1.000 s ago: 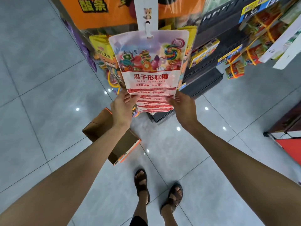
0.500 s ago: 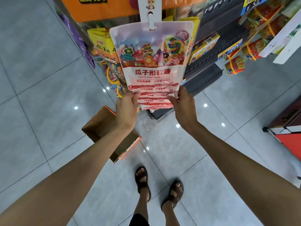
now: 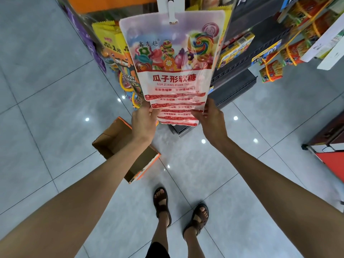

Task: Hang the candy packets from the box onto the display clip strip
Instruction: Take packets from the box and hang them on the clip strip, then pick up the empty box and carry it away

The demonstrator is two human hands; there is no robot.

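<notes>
The left hand (image 3: pixel 144 121) and right hand (image 3: pixel 212 121) each grip a bottom corner of the candy packets (image 3: pixel 173 71) hanging above them on the clip strip (image 3: pixel 170 6), with the box (image 3: pixel 115 140) below the left hand.

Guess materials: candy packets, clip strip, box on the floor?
Candy packets: thin glossy plastic film, judging by the glare streaks and soft wrinkles.
Clip strip: smooth white, probably moulded plastic; too little shows to be sure.
Box: matte brown cardboard with folded flaps and orange print on the outer face.

Glossy grey floor tiles (image 3: pixel 46 108) catch small light glints beside dark shelving (image 3: pixel 242 84) holding seemingly snack packs.
</notes>
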